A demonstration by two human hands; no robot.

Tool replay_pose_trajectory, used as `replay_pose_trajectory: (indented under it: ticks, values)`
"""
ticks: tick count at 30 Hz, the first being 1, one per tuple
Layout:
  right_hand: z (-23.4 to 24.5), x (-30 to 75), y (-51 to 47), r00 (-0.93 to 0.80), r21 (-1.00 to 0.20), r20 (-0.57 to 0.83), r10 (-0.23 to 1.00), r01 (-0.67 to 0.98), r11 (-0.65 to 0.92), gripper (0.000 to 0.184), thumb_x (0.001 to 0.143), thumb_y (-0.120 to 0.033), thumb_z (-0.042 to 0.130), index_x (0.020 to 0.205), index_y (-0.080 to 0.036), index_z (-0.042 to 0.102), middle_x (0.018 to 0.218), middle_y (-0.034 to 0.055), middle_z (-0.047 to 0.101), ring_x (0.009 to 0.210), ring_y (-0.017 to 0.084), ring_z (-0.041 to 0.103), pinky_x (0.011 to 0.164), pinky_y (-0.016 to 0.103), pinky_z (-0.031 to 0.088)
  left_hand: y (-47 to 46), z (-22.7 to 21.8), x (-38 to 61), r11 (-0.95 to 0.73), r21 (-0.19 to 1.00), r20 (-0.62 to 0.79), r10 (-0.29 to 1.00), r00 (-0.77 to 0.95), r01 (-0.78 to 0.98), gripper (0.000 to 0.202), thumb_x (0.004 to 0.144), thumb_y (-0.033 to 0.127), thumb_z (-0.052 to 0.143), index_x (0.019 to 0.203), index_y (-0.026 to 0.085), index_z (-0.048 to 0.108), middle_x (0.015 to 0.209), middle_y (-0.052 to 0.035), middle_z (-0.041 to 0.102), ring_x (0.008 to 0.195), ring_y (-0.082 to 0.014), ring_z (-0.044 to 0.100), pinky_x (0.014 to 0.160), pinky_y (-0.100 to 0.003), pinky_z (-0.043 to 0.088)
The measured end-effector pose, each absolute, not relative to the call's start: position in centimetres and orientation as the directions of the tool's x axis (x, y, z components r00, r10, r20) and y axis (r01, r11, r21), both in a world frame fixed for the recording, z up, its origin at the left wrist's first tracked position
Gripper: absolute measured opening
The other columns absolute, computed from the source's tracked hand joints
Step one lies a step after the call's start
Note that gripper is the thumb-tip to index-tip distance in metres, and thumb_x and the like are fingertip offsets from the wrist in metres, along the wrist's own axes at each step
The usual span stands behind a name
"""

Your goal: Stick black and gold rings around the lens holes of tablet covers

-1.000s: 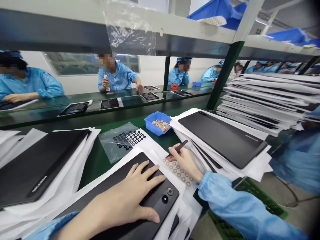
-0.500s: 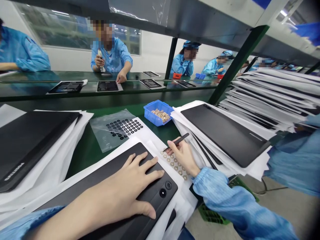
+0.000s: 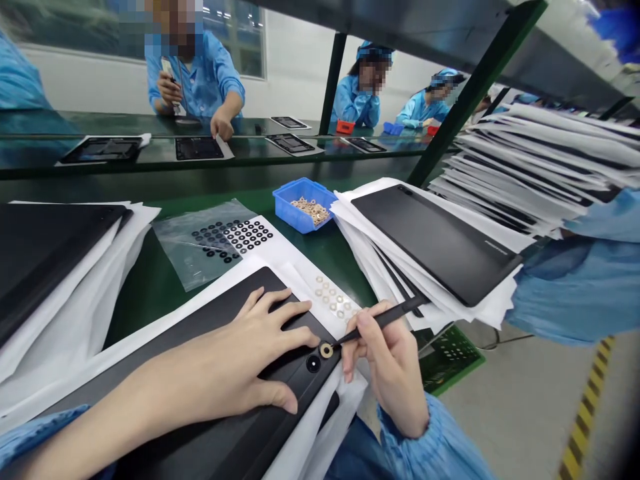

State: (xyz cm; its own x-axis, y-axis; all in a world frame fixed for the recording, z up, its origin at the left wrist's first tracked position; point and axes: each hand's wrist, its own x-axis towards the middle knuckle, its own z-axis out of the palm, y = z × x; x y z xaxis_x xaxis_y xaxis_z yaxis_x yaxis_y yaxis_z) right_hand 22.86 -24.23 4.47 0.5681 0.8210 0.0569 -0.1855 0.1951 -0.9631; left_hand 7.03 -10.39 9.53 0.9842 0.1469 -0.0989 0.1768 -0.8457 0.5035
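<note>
My left hand (image 3: 220,340) lies flat on a black tablet (image 3: 220,433), its fingers spread and holding nothing. Near my fingertips, two round spots sit on the tablet, and a beige ring (image 3: 326,350) lies on the upper one. My right hand (image 3: 390,367) grips black tweezers (image 3: 385,321), whose tip reaches that ring. Whether the ring is held in the tip, I cannot tell. Beyond the tablet lies a white sheet of beige rings (image 3: 333,297).
A sheet of black rings (image 3: 235,235) lies on a plastic bag. A blue bin (image 3: 304,207) holds loose beige rings. Black tablets on white paper (image 3: 435,243) are stacked to the right, and more (image 3: 50,260) to the left. A co-worker's blue sleeve (image 3: 575,287) is at right.
My right hand has moved from the sheet of beige rings to the tablet's round spots, with the tweezers tip at a ring there. My left hand stays on the tablet. The view has tilted.
</note>
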Motion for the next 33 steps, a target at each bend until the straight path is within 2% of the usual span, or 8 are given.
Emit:
replay_pose_trajectory:
  ticks: [6,18,23,33]
  values:
    - [3.9,22.6,-24.1,0.621,-0.966,0.069,0.78,-0.153,0.207,0.024,0.092,-0.039,0.055,0.08,-0.021,0.045,0.045,-0.0072,0.057,0.033,0.01,0.054,0.035,0.02,0.048,-10.4,9.7,7.0,-0.852,0.49,-0.103,0.152,0.983,0.183,0.046,0.076,0.042,0.074,0.119,0.035,0.058,0.146,-0.0048,0.042,0.139,-0.0379,0.023,0.108,-0.066,0.018]
    - [4.0,22.3,-24.1,0.64,-0.975,0.078,0.764,-0.111,0.193,0.024,0.092,-0.039,0.055,0.08,-0.021,0.043,0.047,-0.0083,0.054,0.033,0.01,0.054,0.035,0.02,0.047,-10.0,9.3,7.0,-0.837,0.524,-0.108,0.121,0.987,0.16,0.045,0.079,0.05,0.068,0.12,0.036,0.058,0.147,-0.004,0.04,0.141,-0.0381,0.02,0.109,-0.068,0.013]
    - [4.4,22.2,-24.2,0.637,-0.985,0.091,0.766,-0.055,0.163,0.025,0.092,-0.039,0.053,0.08,-0.021,0.043,0.045,-0.0074,0.055,0.033,0.01,0.054,0.037,0.019,0.046,-10.2,9.6,7.1,-0.838,0.511,-0.113,0.157,0.981,0.193,0.046,0.076,0.045,0.073,0.119,0.038,0.058,0.146,-0.0029,0.042,0.14,-0.0375,0.021,0.108,-0.068,0.015]
    - [5.2,21.7,-24.3,0.683,-0.993,0.111,0.722,0.046,0.109,0.024,0.091,-0.038,0.054,0.077,-0.021,0.045,0.047,-0.0072,0.056,0.034,0.01,0.055,0.041,0.021,0.047,-10.2,9.4,7.1,-0.838,0.516,-0.085,0.158,0.984,0.179,0.045,0.076,0.046,0.073,0.117,0.036,0.06,0.146,-0.0026,0.042,0.14,-0.0382,0.022,0.109,-0.068,0.015]
